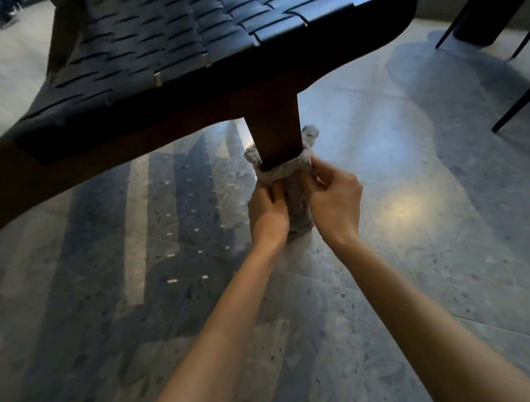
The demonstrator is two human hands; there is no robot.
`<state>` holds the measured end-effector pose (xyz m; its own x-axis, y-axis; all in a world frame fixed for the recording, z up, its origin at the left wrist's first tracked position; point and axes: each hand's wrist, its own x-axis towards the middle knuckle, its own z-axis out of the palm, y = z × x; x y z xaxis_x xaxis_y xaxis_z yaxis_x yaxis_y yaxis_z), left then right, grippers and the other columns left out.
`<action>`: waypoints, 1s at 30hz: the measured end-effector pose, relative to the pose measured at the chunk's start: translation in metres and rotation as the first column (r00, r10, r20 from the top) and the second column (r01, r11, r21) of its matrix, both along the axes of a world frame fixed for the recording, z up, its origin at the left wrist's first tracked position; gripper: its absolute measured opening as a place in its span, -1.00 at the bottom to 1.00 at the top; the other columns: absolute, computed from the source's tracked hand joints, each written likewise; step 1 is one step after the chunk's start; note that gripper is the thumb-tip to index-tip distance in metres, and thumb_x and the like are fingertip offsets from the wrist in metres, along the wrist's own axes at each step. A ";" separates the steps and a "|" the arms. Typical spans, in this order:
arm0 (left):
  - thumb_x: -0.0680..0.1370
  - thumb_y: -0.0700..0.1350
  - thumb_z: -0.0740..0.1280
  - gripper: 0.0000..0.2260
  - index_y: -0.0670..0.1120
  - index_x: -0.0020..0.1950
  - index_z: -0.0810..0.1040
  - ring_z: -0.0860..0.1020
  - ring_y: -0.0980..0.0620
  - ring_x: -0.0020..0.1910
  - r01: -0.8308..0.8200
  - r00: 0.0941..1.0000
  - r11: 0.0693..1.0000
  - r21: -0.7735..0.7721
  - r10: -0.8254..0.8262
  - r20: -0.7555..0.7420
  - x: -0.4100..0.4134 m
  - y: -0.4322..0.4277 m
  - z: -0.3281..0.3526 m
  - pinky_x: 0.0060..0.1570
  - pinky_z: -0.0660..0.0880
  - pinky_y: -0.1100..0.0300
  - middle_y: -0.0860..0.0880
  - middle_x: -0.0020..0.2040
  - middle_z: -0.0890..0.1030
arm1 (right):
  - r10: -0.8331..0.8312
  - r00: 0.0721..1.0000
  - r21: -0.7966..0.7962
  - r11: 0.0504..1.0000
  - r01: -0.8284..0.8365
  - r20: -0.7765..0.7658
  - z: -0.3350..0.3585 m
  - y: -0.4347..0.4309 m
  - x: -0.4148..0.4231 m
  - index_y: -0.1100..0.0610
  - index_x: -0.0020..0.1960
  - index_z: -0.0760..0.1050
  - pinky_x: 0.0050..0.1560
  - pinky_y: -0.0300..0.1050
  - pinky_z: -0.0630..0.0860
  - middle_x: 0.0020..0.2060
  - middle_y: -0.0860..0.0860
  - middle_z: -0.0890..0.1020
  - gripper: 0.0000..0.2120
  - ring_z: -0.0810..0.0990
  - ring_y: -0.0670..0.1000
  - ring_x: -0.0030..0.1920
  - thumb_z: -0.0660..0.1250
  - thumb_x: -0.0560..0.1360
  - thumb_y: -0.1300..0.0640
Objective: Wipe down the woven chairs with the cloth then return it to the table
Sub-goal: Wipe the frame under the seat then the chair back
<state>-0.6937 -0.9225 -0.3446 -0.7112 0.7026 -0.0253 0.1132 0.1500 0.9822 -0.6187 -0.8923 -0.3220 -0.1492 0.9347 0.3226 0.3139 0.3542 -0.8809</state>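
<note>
The woven chair [159,38] has a seat of flat dark straps, smooth and leather-looking with a soft sheen. Its leg [274,127] is dark brown wood, smooth and satiny. The cloth [282,171] is pale nubby terry, totally matt. The floor [412,255] looks like speckled terrazzo, polished enough to mirror the lights.

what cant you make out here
Head view only:
chair leg foot: hidden by the wrapped cloth.
left hand and right hand fingertips: partly buried in cloth.
thin dark legs top right: cut off by the edge; table or chair unclear.
</note>
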 end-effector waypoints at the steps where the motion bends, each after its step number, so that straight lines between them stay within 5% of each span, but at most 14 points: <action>1: 0.65 -0.09 0.12 -0.82 -0.06 0.07 0.50 0.55 0.08 -0.10 -0.019 1.000 0.998 0.063 0.018 0.021 -0.001 -0.003 0.011 -0.31 0.33 0.39 0.02 -0.09 0.58 | -0.030 1.000 0.038 0.999 0.030 0.007 0.009 -0.003 -0.003 0.03 0.22 0.58 -0.08 -0.24 0.59 -0.12 -0.08 0.69 -0.71 0.64 -0.16 -0.16 0.38 0.51 0.20; 5: 0.65 -0.16 0.12 -0.80 0.03 -0.12 0.43 0.47 0.35 -0.39 -0.076 0.997 0.965 0.252 0.065 0.050 -0.009 -0.015 0.054 -0.37 0.39 0.46 0.08 -0.28 0.50 | -0.073 0.995 0.198 0.976 0.085 -0.067 0.041 -0.018 -0.016 0.11 0.12 0.65 -0.31 -0.42 0.51 -0.30 -0.17 0.61 -0.79 0.56 -0.21 -0.40 0.40 0.50 0.18; 7: 0.65 -0.16 0.11 -0.78 0.03 -0.14 0.45 0.51 0.29 -0.31 -0.087 0.995 0.957 0.276 0.072 0.064 -0.013 -0.018 0.071 -0.25 0.46 0.34 0.02 -0.24 0.53 | -0.065 0.989 0.277 0.956 0.100 -0.132 0.056 -0.026 -0.024 0.15 0.09 0.65 -0.18 -0.49 0.50 -0.19 -0.17 0.62 -0.81 0.59 -0.26 -0.26 0.43 0.47 0.21; 10: 0.66 -0.14 0.11 -0.79 -0.10 -0.04 0.52 0.57 0.01 -0.08 -0.124 0.984 0.955 0.271 0.082 0.159 -0.014 -0.023 0.087 -0.02 0.52 0.06 -0.10 -0.08 0.60 | -0.063 0.976 0.299 0.946 0.125 -0.208 0.073 -0.030 -0.029 0.16 0.05 0.66 -0.01 -0.33 0.56 -0.09 -0.04 0.68 -0.81 0.64 -0.16 -0.11 0.46 0.44 0.23; 16: 0.63 -0.18 0.14 -0.75 -0.01 -0.19 0.50 0.50 0.18 -0.30 -0.338 0.932 0.896 0.287 0.276 0.235 -0.010 -0.041 0.089 -0.22 0.46 0.19 0.05 -0.28 0.54 | 0.102 0.995 0.445 0.890 -0.098 0.016 0.091 -0.033 -0.032 0.16 0.02 0.67 0.01 -0.39 0.49 -0.06 0.00 0.66 -0.83 0.59 -0.14 -0.06 0.46 0.43 0.25; 22: 0.59 -0.10 0.24 -0.88 0.08 -0.10 0.51 0.52 0.25 -0.25 -0.354 0.934 0.887 0.296 0.318 0.164 -0.013 -0.047 0.091 -0.27 0.42 0.38 0.10 -0.21 0.57 | 0.226 0.957 0.321 0.906 -0.275 0.183 0.105 -0.025 -0.030 0.12 0.05 0.58 -0.06 -0.27 0.56 -0.09 -0.08 0.57 -0.81 0.56 -0.14 -0.08 0.43 0.45 0.24; 26: 0.59 -0.09 0.26 -0.86 0.14 -0.10 0.47 0.53 0.22 -0.18 -0.267 0.960 0.950 0.161 0.249 0.125 -0.022 -0.053 0.105 -0.23 0.40 0.39 0.07 -0.16 0.58 | 0.279 0.926 0.130 0.939 -0.318 0.253 0.125 -0.021 -0.031 0.08 0.01 0.51 -0.09 -0.25 0.54 -0.11 -0.05 0.55 -0.82 0.55 -0.12 -0.10 0.41 0.44 0.25; 30: 0.59 -0.09 0.26 -0.93 -0.01 0.01 0.53 0.56 0.08 -0.08 -0.188 0.968 0.980 -0.060 0.195 0.156 -0.032 -0.061 0.129 -0.21 0.39 0.35 0.02 -0.05 0.60 | 0.322 0.890 -0.111 0.947 -0.303 0.323 0.150 -0.025 -0.033 0.11 0.02 0.54 -0.05 -0.31 0.50 -0.12 -0.07 0.55 -0.83 0.53 -0.19 -0.11 0.37 0.47 0.30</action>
<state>-0.7256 -0.9833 -0.2160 -0.8163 0.5496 -0.1777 -0.0800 0.1972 0.9771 -0.6517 -0.9172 -0.1717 -0.5258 0.8370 0.1515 0.4730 0.4357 -0.7658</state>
